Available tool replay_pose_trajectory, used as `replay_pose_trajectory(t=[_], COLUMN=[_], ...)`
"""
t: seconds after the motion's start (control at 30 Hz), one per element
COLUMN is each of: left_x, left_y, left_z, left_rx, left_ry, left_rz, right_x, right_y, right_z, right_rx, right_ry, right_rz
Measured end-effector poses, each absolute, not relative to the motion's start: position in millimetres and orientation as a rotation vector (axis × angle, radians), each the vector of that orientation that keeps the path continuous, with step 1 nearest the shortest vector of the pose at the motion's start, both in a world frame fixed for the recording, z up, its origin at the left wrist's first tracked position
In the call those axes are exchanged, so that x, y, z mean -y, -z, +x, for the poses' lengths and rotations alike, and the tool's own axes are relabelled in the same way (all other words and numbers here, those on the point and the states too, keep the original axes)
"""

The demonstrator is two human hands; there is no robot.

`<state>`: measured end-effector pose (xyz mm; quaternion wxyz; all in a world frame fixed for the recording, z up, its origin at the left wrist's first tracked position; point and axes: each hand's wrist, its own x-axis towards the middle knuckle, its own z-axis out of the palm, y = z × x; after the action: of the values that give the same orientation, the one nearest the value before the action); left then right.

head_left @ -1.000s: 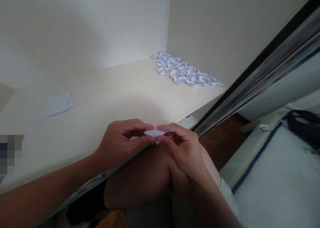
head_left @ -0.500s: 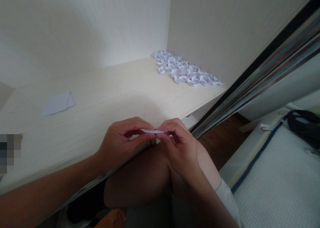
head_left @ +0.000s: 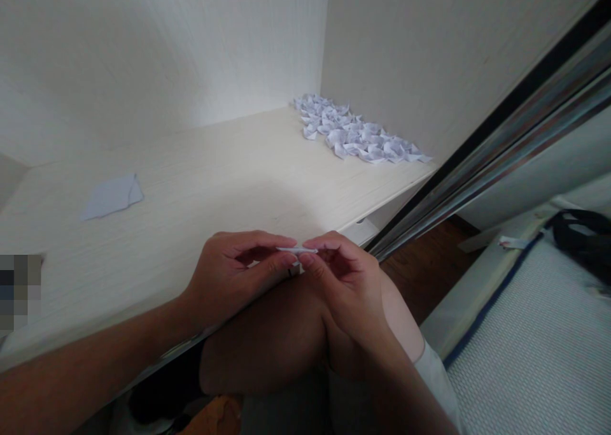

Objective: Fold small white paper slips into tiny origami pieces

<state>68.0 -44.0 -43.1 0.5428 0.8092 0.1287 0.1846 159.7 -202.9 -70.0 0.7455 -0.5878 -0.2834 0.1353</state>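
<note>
Both my hands pinch a small folded piece of white paper (head_left: 296, 250) between them, just in front of the shelf's front edge and above my knee. My left hand (head_left: 229, 279) grips its left end between thumb and fingers. My right hand (head_left: 346, 288) grips its right end the same way. The paper lies nearly flat and edge-on to me, so little of it shows.
A pale wooden shelf (head_left: 214, 186) stretches ahead, walled at the back and right. A pile of several folded white paper pieces (head_left: 358, 135) lies at its far right. A loose paper sheet (head_left: 112, 196) lies at the left. A metal door rail (head_left: 501, 148) and a mattress (head_left: 534, 339) stand to the right.
The folded paper has turned from showing its face to lying edge-on between my fingertips. My hands stay in nearly the same place.
</note>
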Motion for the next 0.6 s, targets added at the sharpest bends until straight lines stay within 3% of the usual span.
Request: replay_pose_trajectory(t=[0.6], left_x=[46.1], left_y=[38.1], left_z=[73.4], left_rx=[-0.327], left_ry=[-0.284], left_rz=[1.639], right_x=[201.8], right_y=[69.5], right_z=[166.1], right_rx=[0.651], right_ry=[-0.226], right_rz=[-1.263])
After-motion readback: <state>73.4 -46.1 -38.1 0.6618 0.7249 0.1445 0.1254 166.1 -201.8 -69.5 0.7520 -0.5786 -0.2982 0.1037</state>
